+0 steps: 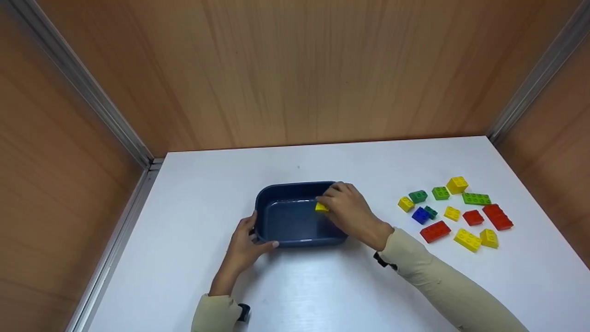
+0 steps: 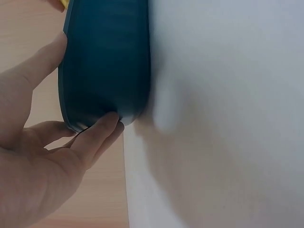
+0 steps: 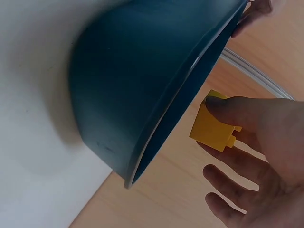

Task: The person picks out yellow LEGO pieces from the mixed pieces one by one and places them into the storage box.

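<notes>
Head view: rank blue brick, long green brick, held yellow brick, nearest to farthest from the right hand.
1. Yellow brick: pinched in the right hand.
2. Blue brick: right of the hand.
3. Long green brick: farther right.

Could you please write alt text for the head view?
A person's right hand holds a yellow brick over a dark blue container gripped by the left hand. Red, yellow, green and blue bricks lie to the right on a white table.
</notes>
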Demonstrator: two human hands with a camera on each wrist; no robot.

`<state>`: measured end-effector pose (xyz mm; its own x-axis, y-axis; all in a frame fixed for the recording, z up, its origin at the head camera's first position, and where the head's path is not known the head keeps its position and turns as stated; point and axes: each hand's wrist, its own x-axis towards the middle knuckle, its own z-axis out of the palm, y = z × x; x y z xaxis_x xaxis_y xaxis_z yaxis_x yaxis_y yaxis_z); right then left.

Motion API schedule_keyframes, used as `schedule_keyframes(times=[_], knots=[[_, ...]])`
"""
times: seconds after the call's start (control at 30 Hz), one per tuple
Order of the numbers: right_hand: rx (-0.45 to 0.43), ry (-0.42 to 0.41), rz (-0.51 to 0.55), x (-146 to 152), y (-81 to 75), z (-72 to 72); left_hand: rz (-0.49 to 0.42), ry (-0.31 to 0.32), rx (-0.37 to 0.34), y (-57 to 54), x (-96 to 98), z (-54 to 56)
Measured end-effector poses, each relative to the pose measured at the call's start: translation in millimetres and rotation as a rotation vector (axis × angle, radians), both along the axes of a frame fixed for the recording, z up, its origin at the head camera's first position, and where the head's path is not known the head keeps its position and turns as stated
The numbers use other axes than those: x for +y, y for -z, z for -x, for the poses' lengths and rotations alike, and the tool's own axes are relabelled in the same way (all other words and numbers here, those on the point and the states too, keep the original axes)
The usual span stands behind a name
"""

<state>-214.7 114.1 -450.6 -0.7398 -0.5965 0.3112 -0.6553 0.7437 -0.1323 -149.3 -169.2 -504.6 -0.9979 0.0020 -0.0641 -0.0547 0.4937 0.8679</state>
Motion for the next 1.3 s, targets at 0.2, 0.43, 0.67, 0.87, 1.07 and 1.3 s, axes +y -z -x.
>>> schedule_keyframes(times=[0.2, 0.43, 0.67, 0.87, 1.07, 1.3], knots=[[0.001, -0.017, -0.031, -9, -1.3, 3.4, 0.019, -0.004, -0.015, -0.6, 1.2, 0.4], [-0.036, -0.036, -0.036, -18, -7.2, 8.2, 0.037, -0.013, -0.011, -1.7, 1.4, 0.7], [-0.075, -0.072, -0.048, -28, -13.5, 17.1, 0.035, -0.020, -0.025, -3.5, 1.3, 0.5], [-0.137, -0.102, -0.060, -35, -20.9, 23.4, 0.011, -0.012, -0.031, -4.2, 1.5, -0.7], [-0.154, -0.144, -0.059, -41, -23.9, 29.1, 0.003, -0.014, -0.020, -4.0, 2.4, -0.8], [-0.142, -0.190, -0.072, -51, -21.4, 36.3, -0.013, -0.018, -0.028, -4.4, 2.9, -1.2]])
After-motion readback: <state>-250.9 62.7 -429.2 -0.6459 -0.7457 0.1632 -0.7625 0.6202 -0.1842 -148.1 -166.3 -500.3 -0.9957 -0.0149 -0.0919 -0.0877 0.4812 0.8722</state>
